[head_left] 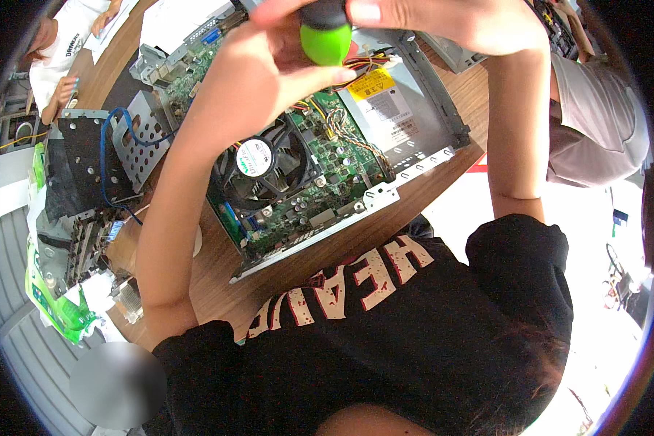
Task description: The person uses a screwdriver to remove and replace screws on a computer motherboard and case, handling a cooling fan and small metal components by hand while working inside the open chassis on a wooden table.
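Note:
Both my hands are raised over an opened computer case on the table. My left hand is closed around the green bulb of what looks like a screwdriver, its thumb stretched along the underside. From the other side, my right hand pinches the black end of the handle; part of its fingers is cut off by the top edge. The screwdriver's shaft is hidden. Below lie a green circuit board, a black cooling fan, bundled coloured wires and a silver power supply with a yellow label.
At left are a black metal drive bracket, a blue cable, loose metal parts and a green plastic package. One person in white sits at far left; another in grey shorts is at right.

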The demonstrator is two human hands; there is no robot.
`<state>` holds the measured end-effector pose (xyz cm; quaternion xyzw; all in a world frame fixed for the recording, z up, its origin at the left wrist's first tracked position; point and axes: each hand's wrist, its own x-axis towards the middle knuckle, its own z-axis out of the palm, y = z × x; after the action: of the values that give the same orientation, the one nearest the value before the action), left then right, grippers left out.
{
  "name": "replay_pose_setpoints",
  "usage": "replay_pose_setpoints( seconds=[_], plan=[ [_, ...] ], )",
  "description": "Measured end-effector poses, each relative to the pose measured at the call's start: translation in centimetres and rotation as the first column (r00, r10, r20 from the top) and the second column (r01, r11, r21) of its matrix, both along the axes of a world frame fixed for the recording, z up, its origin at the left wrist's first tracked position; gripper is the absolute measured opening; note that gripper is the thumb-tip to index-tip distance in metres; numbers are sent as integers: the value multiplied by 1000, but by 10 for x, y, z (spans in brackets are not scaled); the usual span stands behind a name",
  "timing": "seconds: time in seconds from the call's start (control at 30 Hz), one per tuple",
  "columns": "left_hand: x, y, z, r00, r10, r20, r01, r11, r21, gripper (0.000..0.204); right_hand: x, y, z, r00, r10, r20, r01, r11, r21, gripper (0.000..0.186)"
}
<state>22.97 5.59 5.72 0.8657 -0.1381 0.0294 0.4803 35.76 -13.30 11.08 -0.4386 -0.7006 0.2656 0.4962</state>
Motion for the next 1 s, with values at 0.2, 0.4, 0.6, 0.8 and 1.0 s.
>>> replay_pose_setpoints(
  seconds=[0.2,0.4,0.6,0.8,1.0],
  plan=[
    [18,-23,-8,946,75,315,-58,996,-62,32,-46,8,-13,894,-350,-278,381,922,63,33],
    [2,-5,6,968,-203,-147,219,971,100,43,-31,14,3,882,-86,-463,-52,959,-277,16],
    [11,14,-31,950,167,265,-255,903,345,26,-45,36,-3,733,-680,-2,657,707,261,17],
    [24,0,-38,998,-55,10,54,998,44,38,-94,30,26,530,-702,-476,642,699,-315,28],
    [15,7,9,925,-230,-301,246,969,16,51,-45,21,-10,770,-376,-516,374,921,-111,22]
  ],
)
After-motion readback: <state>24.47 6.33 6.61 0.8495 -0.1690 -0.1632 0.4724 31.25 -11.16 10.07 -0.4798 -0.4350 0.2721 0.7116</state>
